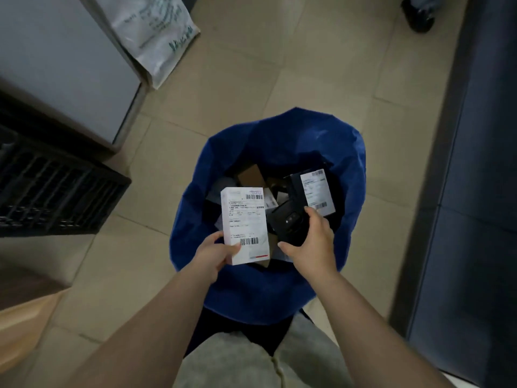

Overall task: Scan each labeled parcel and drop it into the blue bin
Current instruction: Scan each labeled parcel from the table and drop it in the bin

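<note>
A white labeled parcel point(245, 224) with barcodes at its top and bottom hangs over the blue bin point(218, 155). My left hand point(215, 252) grips its lower left corner. My right hand point(312, 242) holds a black handheld scanner point(288, 222) just right of the parcel, above the bin's opening. Inside the bin lie several parcels, among them a dark box with a white label point(316, 191) and a brown box point(250, 175).
The bin stands on a beige tiled floor point(321, 65). A black crate point(53, 186) and a grey cabinet point(64, 57) are at the left, with a white sack point(156, 35) behind. A dark wall panel point(481, 191) runs along the right. A wooden edge point(25, 326) sits at bottom left.
</note>
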Demonstrator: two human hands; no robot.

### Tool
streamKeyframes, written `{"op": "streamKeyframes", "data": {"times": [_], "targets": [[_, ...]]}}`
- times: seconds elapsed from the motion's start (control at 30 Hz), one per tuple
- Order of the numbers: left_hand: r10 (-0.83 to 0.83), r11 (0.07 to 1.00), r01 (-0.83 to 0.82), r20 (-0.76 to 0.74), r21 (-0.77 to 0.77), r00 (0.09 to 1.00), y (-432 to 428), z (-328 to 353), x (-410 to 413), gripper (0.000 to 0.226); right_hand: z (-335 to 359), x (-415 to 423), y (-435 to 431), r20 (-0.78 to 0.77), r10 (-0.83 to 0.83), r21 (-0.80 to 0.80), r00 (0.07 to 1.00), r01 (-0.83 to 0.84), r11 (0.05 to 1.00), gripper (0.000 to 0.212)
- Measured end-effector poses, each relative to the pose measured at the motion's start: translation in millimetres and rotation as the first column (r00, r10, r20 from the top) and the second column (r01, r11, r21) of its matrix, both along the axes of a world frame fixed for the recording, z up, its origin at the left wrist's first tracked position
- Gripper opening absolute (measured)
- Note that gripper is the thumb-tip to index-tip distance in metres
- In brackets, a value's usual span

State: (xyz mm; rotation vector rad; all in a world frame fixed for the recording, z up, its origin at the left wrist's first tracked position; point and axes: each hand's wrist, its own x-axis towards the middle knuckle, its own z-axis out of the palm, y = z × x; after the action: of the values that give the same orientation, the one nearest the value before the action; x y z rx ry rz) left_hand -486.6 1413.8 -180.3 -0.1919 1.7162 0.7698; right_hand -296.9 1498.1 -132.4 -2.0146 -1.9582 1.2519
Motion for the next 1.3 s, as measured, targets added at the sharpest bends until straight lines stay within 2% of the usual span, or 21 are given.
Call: {"op": "streamKeyframes", "data": {"times": [0.13, 0.23, 0.37, 0.47, 0.6, 0.77, 0.83, 0.97, 1.03, 1.17, 1.3], "targets": [[-0.083, 0.992, 0.083, 0.0, -0.092, 0.997, 16.1, -61.9, -5.7, 0.059, -55.7, -17.4, 9.7, 0.056, -0.037, -0.12, 0.998, 0.043, 0.992, 0.093], [-0.159, 0.975, 0.153, -0.024, -0.162, 0.987, 18.3, -100.3, -5.8, 0.053, -94.9, -28.0, 7.7, 0.084, -0.072, -0.181, 0.994, 0.087, 0.98, 0.094], [-0.246, 0.947, 0.245, 0.021, -0.209, 0.969, 13.2, -153.9, -6.9, 0.052, -151.9, -38.5, -0.1, 0.146, -0.121, -0.243, 0.982, 0.154, 0.958, 0.089], [-0.339, 0.916, 0.335, 0.019, -0.219, 0.941, 9.9, -186.4, -5.8, 0.046, -187.7, -44.6, -5.6, 0.172, -0.175, -0.29, 0.97, 0.219, 0.932, 0.086], [-0.437, 0.872, 0.442, 0.073, -0.21, 0.897, 7.7, -227.9, -2.2, 0.051, -227.7, -49.5, -14.4, 0.195, -0.302, -0.316, 0.933, 0.351, 0.882, 0.083], [-0.51, 0.835, 0.52, 0.099, -0.182, 0.854, 6.5, -273.2, -0.9, 0.059, -269.1, -50.7, -20.3, 0.222, -0.28, -0.308, 0.934, 0.34, 0.889, 0.085], [-0.548, 0.822, 0.551, 0.065, -0.143, 0.834, 7.3, -281.1, -1.1, 0.061, -278.9, -49.7, -20.9, 0.228, -0.267, -0.302, 0.936, 0.329, 0.895, 0.087], [-0.63, 0.776, 0.625, -0.098, -0.083, 0.77, 10.2, -275.4, -2.7, 0.065, -281.3, -48.9, -24.5, 0.237, -0.306, -0.278, 0.922, 0.366, 0.888, 0.085], [-0.699, 0.712, 0.697, -0.195, -0.09, 0.688, 12.3, -264.4, -6.3, 0.068, -272.6, -51.2, -24.5, 0.237, -0.317, -0.268, 0.918, 0.375, 0.887, 0.084], [-0.862, 0.411, 0.898, -0.388, -0.158, 0.326, 25.9, -227.0, -18.5, 0.068, -241.7, -58.2, -18.9, 0.218, -0.299, -0.24, 0.929, 0.348, 0.906, 0.082], [-0.814, 0.196, 0.941, -0.58, -0.275, 0.0, 50.3, -163.5, -25.4, 0.065, -188.0, -63.5, -8.2, 0.202, -0.249, -0.188, 0.947, 0.287, 0.939, 0.086]]}}
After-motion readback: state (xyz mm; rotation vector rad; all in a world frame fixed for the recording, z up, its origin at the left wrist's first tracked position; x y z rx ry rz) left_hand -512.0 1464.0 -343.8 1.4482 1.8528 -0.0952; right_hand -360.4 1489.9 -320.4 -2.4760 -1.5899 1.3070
